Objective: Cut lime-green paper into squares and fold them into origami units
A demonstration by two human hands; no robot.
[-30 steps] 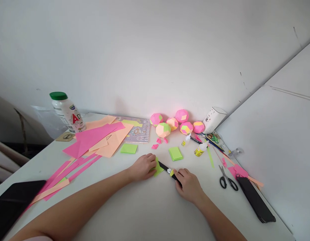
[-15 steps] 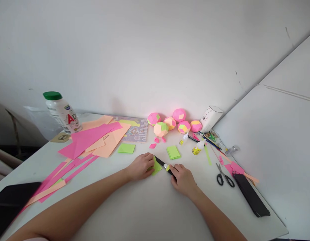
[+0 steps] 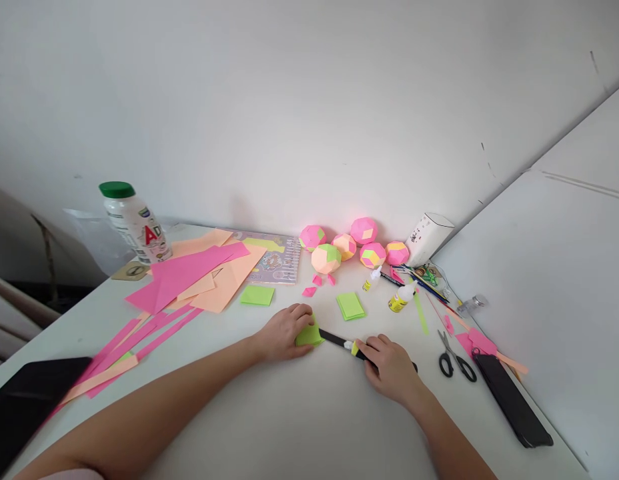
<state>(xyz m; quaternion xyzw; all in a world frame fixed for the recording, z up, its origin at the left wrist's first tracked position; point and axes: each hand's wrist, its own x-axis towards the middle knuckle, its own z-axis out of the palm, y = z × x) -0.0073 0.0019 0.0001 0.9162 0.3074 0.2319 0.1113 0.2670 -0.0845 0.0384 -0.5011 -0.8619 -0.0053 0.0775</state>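
My left hand [image 3: 284,333] is closed over a small folded piece of lime-green paper [image 3: 310,335], its fingers pressing the paper against the table. My right hand [image 3: 393,370] is wrapped round a utility knife [image 3: 337,339] with a black and yellow handle. The dark blade is extended and points left, its tip at the right edge of the green paper. Beyond my hands lie a stack of lime-green paper squares [image 3: 351,306] and another green piece [image 3: 257,295].
Several faceted paper balls [image 3: 326,259] sit against the wall, with glue bottles [image 3: 401,297] in front. Scissors [image 3: 455,360] and a black phone [image 3: 512,400] lie right. Pink sheets [image 3: 182,273], a white bottle [image 3: 137,227] and a dark flat device [image 3: 34,407] are left.
The knife and my right hand have moved right, and the blade has drawn back from across the green paper to its edge. The view has shifted slightly.
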